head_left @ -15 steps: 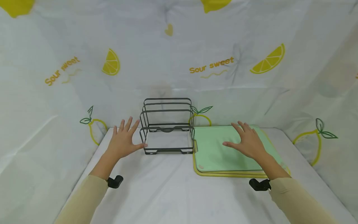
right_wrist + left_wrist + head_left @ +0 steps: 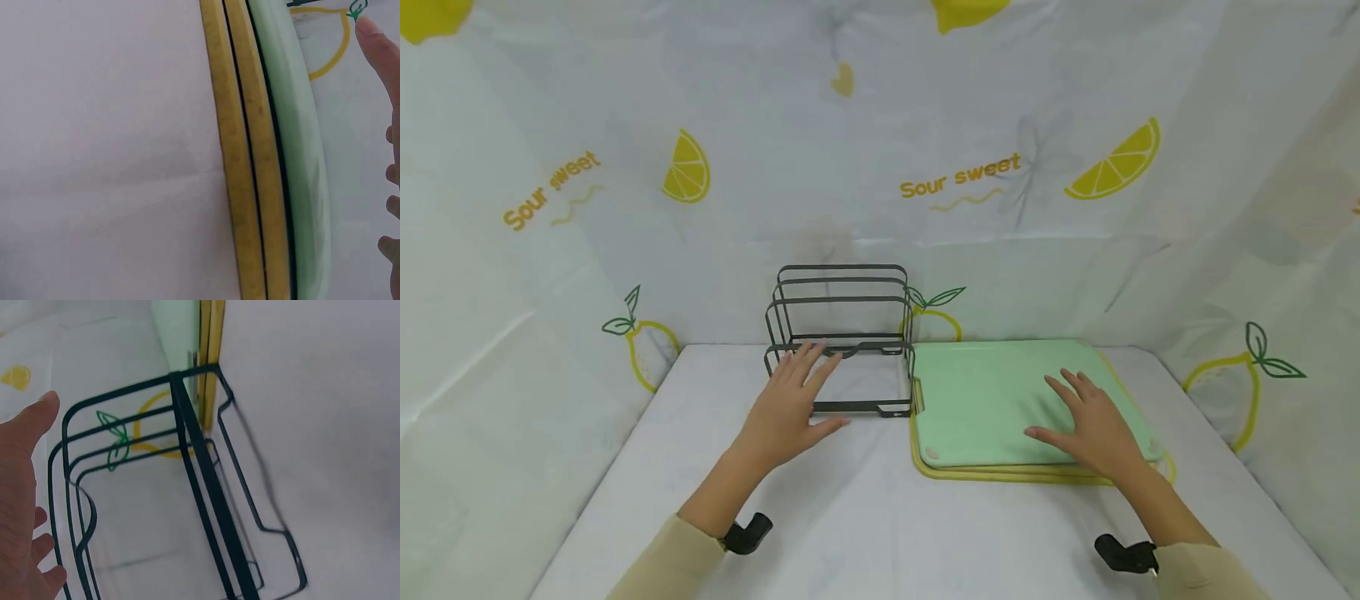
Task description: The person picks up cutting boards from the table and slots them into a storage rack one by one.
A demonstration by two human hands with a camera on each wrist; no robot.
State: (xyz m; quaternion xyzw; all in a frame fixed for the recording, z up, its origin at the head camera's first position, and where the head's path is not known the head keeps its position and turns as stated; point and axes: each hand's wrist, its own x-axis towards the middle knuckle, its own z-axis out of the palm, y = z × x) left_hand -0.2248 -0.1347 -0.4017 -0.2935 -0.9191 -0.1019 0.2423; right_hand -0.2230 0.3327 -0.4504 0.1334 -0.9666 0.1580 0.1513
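dark wire rack (image 2: 838,298); pale-green board (image 2: 985,400)

The head view is looking forward and down. Closer in, the left wrist view is facing the rack (image 2: 212,487), the right the boards (image 2: 262,150), which all are sharing.

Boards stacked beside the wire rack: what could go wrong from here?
The green board lies on yellow-edged boards, so the right hand might drag several together. The rack stands close beside them, so a sliding board may bump it. The left hand, near the rack's front, might nudge it.
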